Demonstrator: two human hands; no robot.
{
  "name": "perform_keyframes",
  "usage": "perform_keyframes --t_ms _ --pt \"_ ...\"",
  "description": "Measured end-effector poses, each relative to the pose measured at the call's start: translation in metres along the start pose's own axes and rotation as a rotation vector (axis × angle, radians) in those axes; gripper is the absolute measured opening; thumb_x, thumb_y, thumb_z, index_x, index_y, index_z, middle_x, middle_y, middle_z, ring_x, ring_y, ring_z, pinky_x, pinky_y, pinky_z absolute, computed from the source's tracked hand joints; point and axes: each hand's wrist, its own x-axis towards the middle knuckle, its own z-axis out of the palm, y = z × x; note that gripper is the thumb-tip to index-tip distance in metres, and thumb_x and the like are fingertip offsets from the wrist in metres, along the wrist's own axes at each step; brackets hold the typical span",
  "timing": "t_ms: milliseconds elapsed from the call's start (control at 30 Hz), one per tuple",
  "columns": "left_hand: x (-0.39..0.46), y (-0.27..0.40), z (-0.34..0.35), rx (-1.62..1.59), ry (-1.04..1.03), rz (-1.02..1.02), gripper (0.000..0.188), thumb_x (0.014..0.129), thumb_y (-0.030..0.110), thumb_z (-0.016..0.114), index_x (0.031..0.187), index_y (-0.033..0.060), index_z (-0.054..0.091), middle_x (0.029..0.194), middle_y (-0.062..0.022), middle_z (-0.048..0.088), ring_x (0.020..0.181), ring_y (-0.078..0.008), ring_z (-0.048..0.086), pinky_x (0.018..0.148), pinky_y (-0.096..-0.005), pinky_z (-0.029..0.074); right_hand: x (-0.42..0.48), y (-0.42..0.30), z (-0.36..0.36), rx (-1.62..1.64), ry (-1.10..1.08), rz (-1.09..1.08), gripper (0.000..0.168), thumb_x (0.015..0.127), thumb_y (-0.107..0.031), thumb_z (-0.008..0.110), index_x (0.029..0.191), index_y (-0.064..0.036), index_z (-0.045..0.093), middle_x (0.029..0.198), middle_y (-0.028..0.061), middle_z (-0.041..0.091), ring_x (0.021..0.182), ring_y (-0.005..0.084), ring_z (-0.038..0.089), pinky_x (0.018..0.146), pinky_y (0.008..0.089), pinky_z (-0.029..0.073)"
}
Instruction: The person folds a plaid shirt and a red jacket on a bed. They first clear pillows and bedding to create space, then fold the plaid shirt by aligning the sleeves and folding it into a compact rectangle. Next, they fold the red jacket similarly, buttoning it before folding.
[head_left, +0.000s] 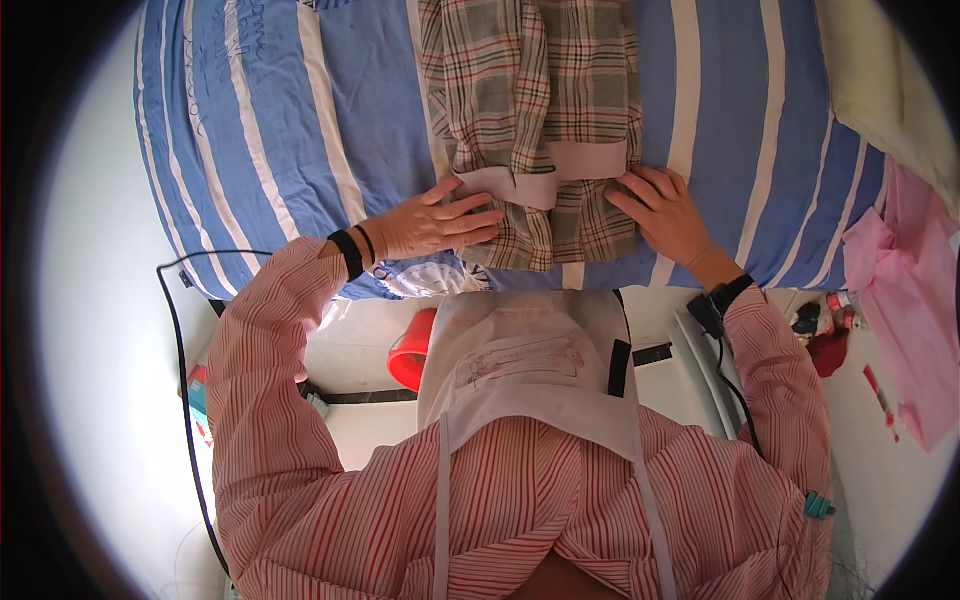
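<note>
A plaid garment in grey with red, black and white lines lies folded lengthwise on a blue-and-white striped bed cover. A pale waistband-like strip crosses it near its lower end, with more plaid cloth below. My left hand rests flat on the garment's lower left edge, fingers spread, the thumb by the strip. On the lower right edge, my right hand touches the cloth with its fingertips, near the strip's right end. Neither hand is closed around the cloth.
Pink cloth hangs at the bed's right, below cream bedding. A red bucket stands on the floor beside my white apron. A black cable runs along my left sleeve; another cable hangs by my right wrist.
</note>
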Motion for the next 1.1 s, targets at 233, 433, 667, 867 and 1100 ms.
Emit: perform_keyframes --t_ms 233,433,667,867,1100 --pt "0.012 -0.016 -0.003 -0.046 0.034 -0.009 0.041 0.09 0.016 0.061 0.131 0.0184 0.062 0.146 -0.0025 0.054 0.131 -0.0211 0.052 0.107 -0.0395 0.042 0.007 0.003 0.02 0.103 0.044 -0.035 0.065 0.07 0.0 0.071 0.129 -0.026 0.064 0.137 0.0017 0.051 0.128 0.0271 0.046 0.109 0.0469 0.036" --pt "0.034 -0.006 0.001 -0.253 0.148 -0.211 0.032 0.087 0.016 0.063 0.118 0.0131 0.066 0.129 -0.0044 0.063 0.122 -0.0242 0.059 0.102 -0.0394 0.045 0.011 0.0 0.012 0.163 0.014 -0.054 0.06 0.066 -0.001 0.073 0.121 -0.023 0.068 0.138 0.0021 0.051 0.129 0.0279 0.045 0.109 0.0494 0.035" --pt "0.04 0.013 -0.026 -0.742 0.508 -0.649 0.024 0.089 0.012 0.064 0.112 0.0046 0.067 0.109 -0.0078 0.07 0.104 -0.0245 0.067 0.095 -0.0377 0.049 0.012 -0.024 -0.013 0.53 0.206 0.056 0.032 0.074 -0.008 0.072 0.107 -0.01 0.069 0.117 0.006 0.066 0.113 0.0283 0.057 0.099 0.0459 0.04" --pt "0.064 -0.025 -0.01 -1.404 0.898 -1.564 0.024 0.096 0.017 0.064 0.112 -0.001 0.068 0.097 -0.0032 0.07 0.088 -0.0119 0.062 0.079 -0.0277 0.049 0.066 0.005 -0.002 1.018 0.25 0.965 0.029 0.087 -0.022 0.073 0.103 0.001 0.067 0.099 0.013 0.07 0.095 0.0271 0.065 0.079 0.0371 0.05" --pt "0.072 -0.024 -0.004 -0.957 0.876 -1.666 0.029 0.09 0.024 0.071 0.099 -0.0038 0.066 0.086 -0.0127 0.071 0.078 -0.0191 0.066 0.07 -0.0345 0.052 0.057 -0.017 -0.032 0.361 0.544 0.628 0.049 0.081 -0.02 0.079 0.123 -0.003 0.059 0.125 0.0155 0.062 0.111 0.0288 0.059 0.093 0.0409 0.046"
